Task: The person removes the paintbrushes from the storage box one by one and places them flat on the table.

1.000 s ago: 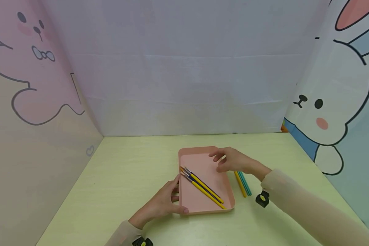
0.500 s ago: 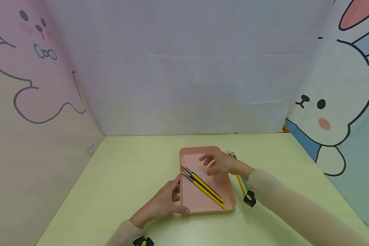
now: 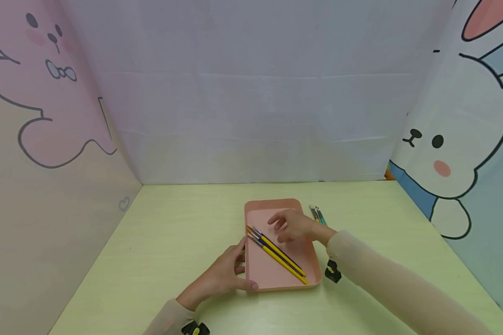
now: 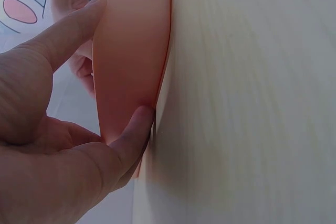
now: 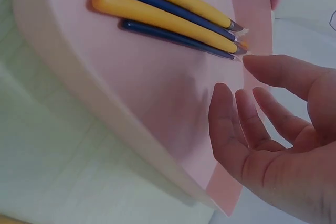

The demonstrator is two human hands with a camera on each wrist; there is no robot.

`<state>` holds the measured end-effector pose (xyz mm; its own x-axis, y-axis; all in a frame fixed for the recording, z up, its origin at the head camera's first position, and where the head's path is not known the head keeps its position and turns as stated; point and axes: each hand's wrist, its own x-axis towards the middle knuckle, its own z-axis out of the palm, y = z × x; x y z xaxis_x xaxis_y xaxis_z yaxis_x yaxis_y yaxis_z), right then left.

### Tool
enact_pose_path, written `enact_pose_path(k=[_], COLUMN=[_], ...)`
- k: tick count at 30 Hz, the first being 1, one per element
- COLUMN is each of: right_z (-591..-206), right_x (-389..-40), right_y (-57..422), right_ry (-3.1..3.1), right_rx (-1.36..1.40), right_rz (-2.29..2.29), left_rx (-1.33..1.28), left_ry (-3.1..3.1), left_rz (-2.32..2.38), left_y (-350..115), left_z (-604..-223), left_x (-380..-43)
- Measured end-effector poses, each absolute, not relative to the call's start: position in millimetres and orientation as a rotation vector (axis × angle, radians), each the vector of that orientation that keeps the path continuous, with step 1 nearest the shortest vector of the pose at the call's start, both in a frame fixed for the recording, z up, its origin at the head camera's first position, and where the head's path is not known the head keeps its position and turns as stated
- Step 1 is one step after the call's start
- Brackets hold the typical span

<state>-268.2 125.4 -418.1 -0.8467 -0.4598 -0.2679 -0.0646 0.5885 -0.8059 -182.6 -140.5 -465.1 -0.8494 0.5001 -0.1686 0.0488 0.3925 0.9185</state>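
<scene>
Left hand (image 3: 223, 272) grasping a pink tray (image 3: 268, 277) of paintbrushes (image 3: 284, 264), right hand (image 3: 293, 226) loose above it.
At far left, a pink bear drawing (image 3: 63, 104) covers part of the side wall; next, the left hand grips the tray's left side near its front corner, thumb at the rim and fingers against the outer wall. The tray sits on the pale yellow table (image 3: 184, 223); inside, four brushes lie slantwise, two with yellow handles and two with dark blue handles (image 5: 157, 33), bristles by the left wall. The right hand hangs over the tray's far half, fingers lightly bent, holding nothing. Just right of the tray lie more brushes (image 3: 320, 215), mostly hidden by the right forearm. A white rabbit drawing (image 3: 457, 109) fills the right wall.
</scene>
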Motion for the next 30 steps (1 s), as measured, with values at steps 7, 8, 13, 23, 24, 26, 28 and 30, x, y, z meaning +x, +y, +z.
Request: enact_pose_path(k=[7, 8, 13, 23, 24, 26, 28, 30], right_z=[-426, -427, -430, -430, -430, -430, -430, -431], right_x=[-271, -271, -271, -268, -268, -267, -267, -267], right_y=[121, 121, 117, 110, 110, 109, 108, 108], right_ry=[2.381, 2.39, 2.424, 2.459, 2.46, 2.461, 2.463, 2.469], right_rx=[-0.4, -0.409, -0.432, -0.397, -0.394, -0.385, -0.377, -0.377], right_rz=[-1.142, -1.127, -1.072, -1.009, -1.008, -1.012, -1.011, -1.009], left_rx=[0.463, 0.464, 0.475, 0.494, 0.492, 0.486, 0.479, 0.478], left_ry=[2.234, 2.234, 2.243, 2.222, 2.222, 2.225, 2.223, 2.227], left_rz=[1.452, 1.453, 1.449, 1.467, 1.466, 1.464, 1.465, 1.462], left_y=[-140, -140, -141, -141, -141, -141, -141, -141], left_z=[-465, -465, -464, -463, -463, -464, -464, -465], left_x=[-183, -183, -183, -183, -183, -183, -183, -183])
